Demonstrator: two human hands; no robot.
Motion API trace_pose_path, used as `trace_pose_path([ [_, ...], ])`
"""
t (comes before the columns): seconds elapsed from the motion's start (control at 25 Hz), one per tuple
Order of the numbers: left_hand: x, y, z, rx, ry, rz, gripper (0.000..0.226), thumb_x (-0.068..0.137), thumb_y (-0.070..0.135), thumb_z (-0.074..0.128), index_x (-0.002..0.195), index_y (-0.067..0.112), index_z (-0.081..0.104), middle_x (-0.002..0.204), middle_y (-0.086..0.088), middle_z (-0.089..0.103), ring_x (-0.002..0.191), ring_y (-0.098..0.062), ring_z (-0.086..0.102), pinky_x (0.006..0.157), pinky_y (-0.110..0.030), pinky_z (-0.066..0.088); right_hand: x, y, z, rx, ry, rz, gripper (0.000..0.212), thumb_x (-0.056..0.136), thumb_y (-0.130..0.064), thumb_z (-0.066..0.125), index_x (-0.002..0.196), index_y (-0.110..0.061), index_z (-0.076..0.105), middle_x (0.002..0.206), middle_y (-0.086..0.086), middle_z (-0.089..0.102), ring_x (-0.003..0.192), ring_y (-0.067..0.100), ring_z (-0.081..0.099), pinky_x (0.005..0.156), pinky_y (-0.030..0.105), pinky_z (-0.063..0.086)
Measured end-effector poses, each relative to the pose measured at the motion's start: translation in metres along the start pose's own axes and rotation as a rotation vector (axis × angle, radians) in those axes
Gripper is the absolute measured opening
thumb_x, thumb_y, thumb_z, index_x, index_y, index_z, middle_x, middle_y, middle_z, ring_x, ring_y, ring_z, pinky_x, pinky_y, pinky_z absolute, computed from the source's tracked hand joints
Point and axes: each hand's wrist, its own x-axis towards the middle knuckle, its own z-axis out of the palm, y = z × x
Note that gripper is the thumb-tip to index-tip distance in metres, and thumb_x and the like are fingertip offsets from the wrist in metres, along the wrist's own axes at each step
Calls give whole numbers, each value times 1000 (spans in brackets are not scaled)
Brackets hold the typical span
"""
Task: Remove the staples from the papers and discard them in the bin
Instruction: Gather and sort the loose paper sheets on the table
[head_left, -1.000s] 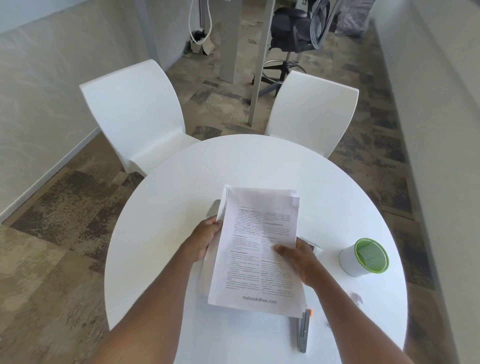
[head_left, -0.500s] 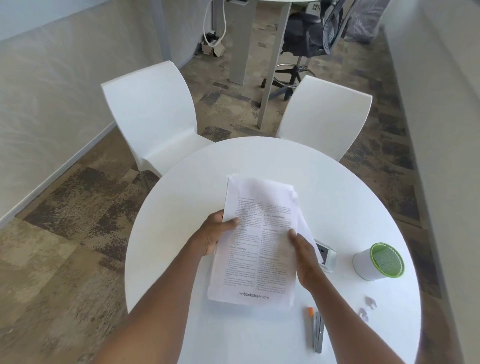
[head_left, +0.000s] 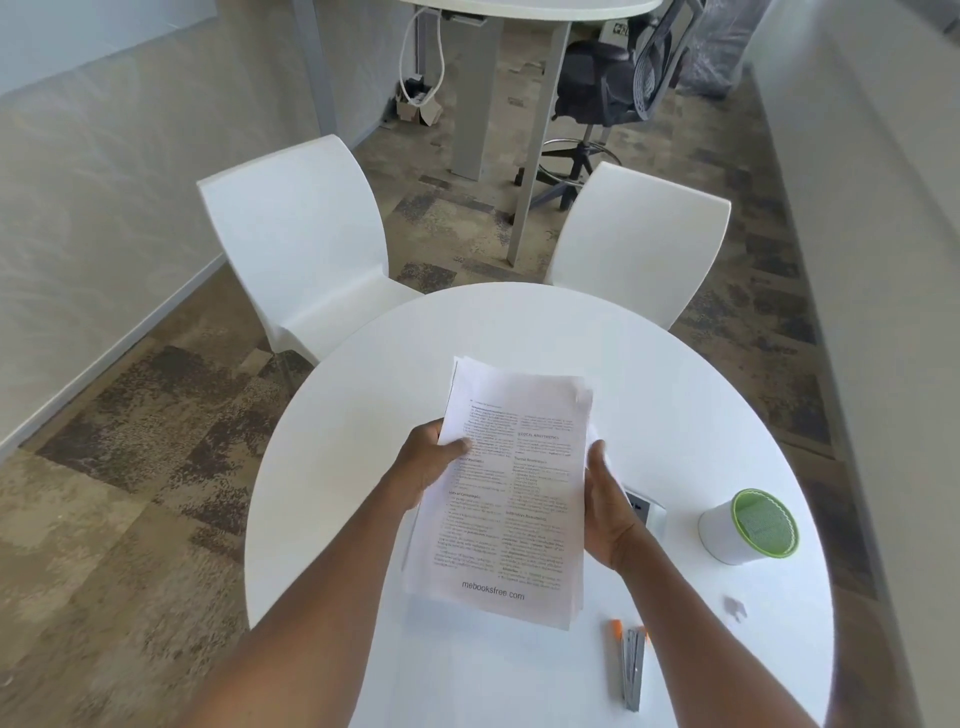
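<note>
Papers (head_left: 511, 493) now higher off table (head_left: 675, 395)

The papers (head_left: 511, 488) I hold are white with black print in two columns. My table (head_left: 675, 415) is plain white, and so are both chairs (head_left: 301, 239). Near the table's right edge the small bin (head_left: 748, 527) is white with a light green rim. At the near edge lies a grey stapler (head_left: 632, 670) with orange tips. The carpet (head_left: 156, 415) is mottled brown and beige.
</note>
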Motion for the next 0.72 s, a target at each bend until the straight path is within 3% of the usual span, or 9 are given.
trace_pose_path([
  [0.04,1,-1,6,6,18,7,23,94,16,65,117,17,68,111,3,74,100,-16,68,80,-24,51,-2,0,-2,-109,-6,-56,66,89,-63,54,134,-15,61,131,15,67,122,37,61,105,57,46],
  [0.12,4,0,18,4,14,24,20,94,17,64,113,17,68,104,4,73,93,-16,67,78,-24,49,-6,3,-10,-298,76,-157,63,71,-46,83,122,-11,67,117,12,74,112,39,67,93,51,56],
  [0.2,10,-3,32,42,13,11,15,94,27,61,94,13,65,82,2,66,72,-18,57,70,-28,44,-11,3,-26,-344,212,-247,54,66,-35,86,112,-11,70,105,9,77,103,38,71,79,41,61],
  [0.28,17,-5,42,176,138,-46,26,92,33,54,85,9,63,72,2,60,64,-22,55,68,-30,45,-19,0,-44,-337,295,-310,39,72,-24,76,109,-11,70,102,10,78,98,36,72,77,43,61],
  [0.36,20,-10,47,446,372,-110,22,92,22,51,103,18,71,97,0,72,89,-27,69,82,-31,51,-27,-5,-67,-307,374,-305,32,75,-17,73,106,-12,70,97,7,78,93,33,73,74,41,60],
  [0.44,20,-19,49,666,496,-90,32,91,15,53,121,20,64,118,-3,68,110,-29,63,89,-37,53,-35,-6,-83,-253,439,-300,27,75,-11,72,102,-12,69,90,4,78,87,29,72,67,35,58],
  [0.6,31,-20,63,951,277,76,52,91,32,64,139,19,48,141,-3,53,129,-28,47,104,-43,41,-49,-2,-109,-203,484,-276,33,69,-13,70,102,-12,69,90,6,77,83,28,70,72,37,56],
  [0.72,42,-17,84,1109,206,211,55,90,42,64,139,22,48,143,0,51,135,-24,42,107,-42,34,-53,8,-124,-195,502,-251,32,71,-12,72,102,-12,70,93,8,78,81,26,72,70,37,57],
])
